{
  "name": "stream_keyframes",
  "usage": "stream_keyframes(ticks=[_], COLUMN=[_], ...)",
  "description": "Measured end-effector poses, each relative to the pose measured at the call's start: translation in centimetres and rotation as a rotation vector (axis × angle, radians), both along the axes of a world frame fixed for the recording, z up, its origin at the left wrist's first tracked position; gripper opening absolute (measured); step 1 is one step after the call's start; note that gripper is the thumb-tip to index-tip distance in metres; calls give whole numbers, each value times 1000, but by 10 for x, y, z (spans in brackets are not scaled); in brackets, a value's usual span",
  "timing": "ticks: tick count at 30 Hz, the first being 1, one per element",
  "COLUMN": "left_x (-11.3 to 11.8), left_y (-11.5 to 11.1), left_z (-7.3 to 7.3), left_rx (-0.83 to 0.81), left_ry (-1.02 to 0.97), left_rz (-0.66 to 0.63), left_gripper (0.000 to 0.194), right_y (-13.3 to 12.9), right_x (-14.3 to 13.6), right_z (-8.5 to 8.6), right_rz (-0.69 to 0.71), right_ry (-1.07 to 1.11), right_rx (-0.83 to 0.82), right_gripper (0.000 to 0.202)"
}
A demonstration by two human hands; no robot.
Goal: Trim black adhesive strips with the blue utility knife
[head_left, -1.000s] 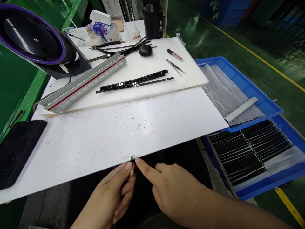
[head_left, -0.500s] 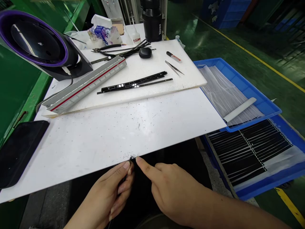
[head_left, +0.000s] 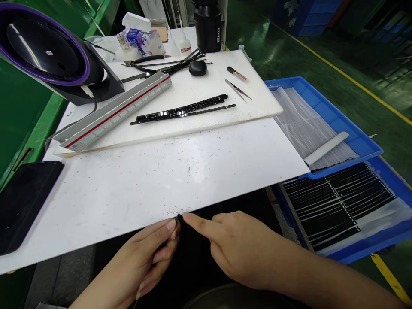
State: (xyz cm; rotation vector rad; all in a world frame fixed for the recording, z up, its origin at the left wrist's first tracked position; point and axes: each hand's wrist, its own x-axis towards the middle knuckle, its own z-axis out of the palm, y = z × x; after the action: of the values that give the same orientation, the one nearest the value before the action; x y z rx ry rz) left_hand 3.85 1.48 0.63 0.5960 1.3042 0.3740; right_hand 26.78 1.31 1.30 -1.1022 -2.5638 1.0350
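My left hand (head_left: 152,249) pinches a thin dark strip (head_left: 178,217) at the near edge of the white table (head_left: 154,176). Most of the strip is hidden by the fingers and the dark clothing below. My right hand (head_left: 225,240) has its index finger stretched out, its tip at the strip's end, with the other fingers curled in. Whether the right hand holds anything is hidden. Small dark specks lie on the tabletop around the fingertips.
Black strips (head_left: 183,109), tweezers (head_left: 238,90) and a black oval case (head_left: 197,68) lie on a white foam board (head_left: 257,94). A grey channel (head_left: 116,111), fan (head_left: 45,51) and phone (head_left: 27,206) are left; blue trays (head_left: 363,146) stand right.
The right hand has shifted slightly, its fingertip still by the strip's end. The left hand and forearm have moved a little left. The view has shifted slightly.
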Motion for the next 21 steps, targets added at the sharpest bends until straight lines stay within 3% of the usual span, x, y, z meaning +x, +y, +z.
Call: stream_keyframes(ticks=[13,21], left_x=[0,1], left_y=[1,4], left_z=[2,4], left_rx=[8,-4], left_ry=[13,-16], left_rz=[-24,-16], left_gripper=[45,43], right_y=[2,3], right_x=[-3,2], right_z=[0,1], right_rz=[-56,-111], right_ry=[-101,-19], right_rx=[85,-121], right_gripper=[68,64])
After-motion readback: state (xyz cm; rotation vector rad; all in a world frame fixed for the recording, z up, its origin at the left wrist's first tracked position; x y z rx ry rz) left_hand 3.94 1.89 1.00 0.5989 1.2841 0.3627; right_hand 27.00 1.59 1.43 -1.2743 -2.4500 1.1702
